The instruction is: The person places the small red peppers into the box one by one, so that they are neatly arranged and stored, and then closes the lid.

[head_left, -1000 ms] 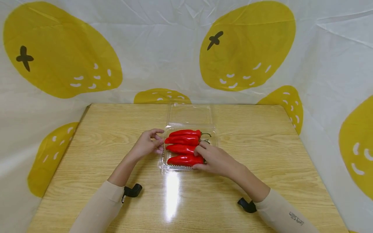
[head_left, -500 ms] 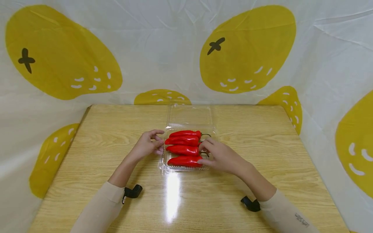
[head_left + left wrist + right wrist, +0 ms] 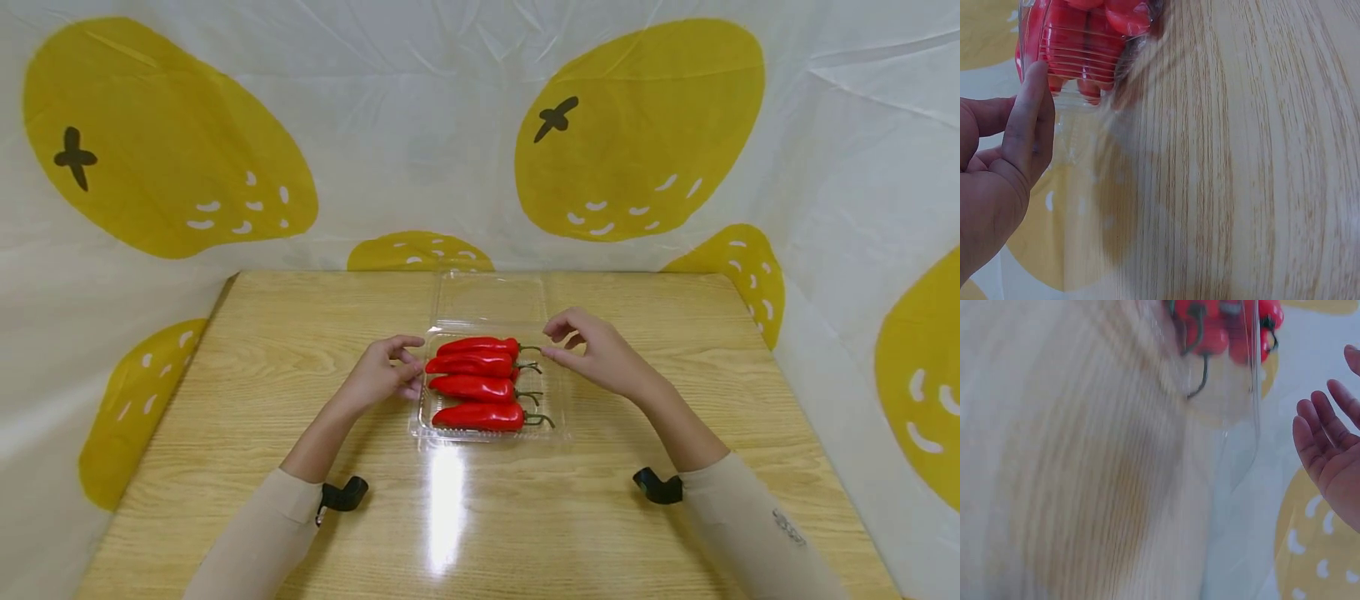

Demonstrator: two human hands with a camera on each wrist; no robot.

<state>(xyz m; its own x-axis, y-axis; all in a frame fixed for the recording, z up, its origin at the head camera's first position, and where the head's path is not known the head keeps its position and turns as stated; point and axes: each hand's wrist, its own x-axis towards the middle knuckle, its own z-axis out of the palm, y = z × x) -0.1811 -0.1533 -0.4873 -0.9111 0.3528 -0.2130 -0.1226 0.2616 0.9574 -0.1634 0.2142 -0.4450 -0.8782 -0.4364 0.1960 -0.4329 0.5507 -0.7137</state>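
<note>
Several red peppers point(image 3: 478, 416) with green stems lie side by side in a clear plastic clamshell container point(image 3: 461, 434), stems to the right. More red shows beneath the top row in the left wrist view, behind the ribbed wall. My left hand point(image 3: 378, 375) stays at the container's left side, fingers extended, a fingertip right at the wall. Off the container's back right corner is my right hand point(image 3: 596, 358), fingers loosely bent, holding nothing. It sits near the stem tip of the rearmost pepper point(image 3: 476, 345). In the right wrist view the right hand's fingers point(image 3: 1316, 434) are spread apart from the container.
The container's clear lid point(image 3: 491, 297) lies folded back toward the rear table edge. A wood-grain table point(image 3: 262, 358) carries everything. Behind and beside it hangs a white curtain point(image 3: 420, 125) with yellow fruit prints. Dark wrist devices point(image 3: 658, 486) protrude from both sleeves.
My right hand has let go of the peppers at the front and moved back and to the right, off the container. Their stems now show. My left hand has stayed in place.
</note>
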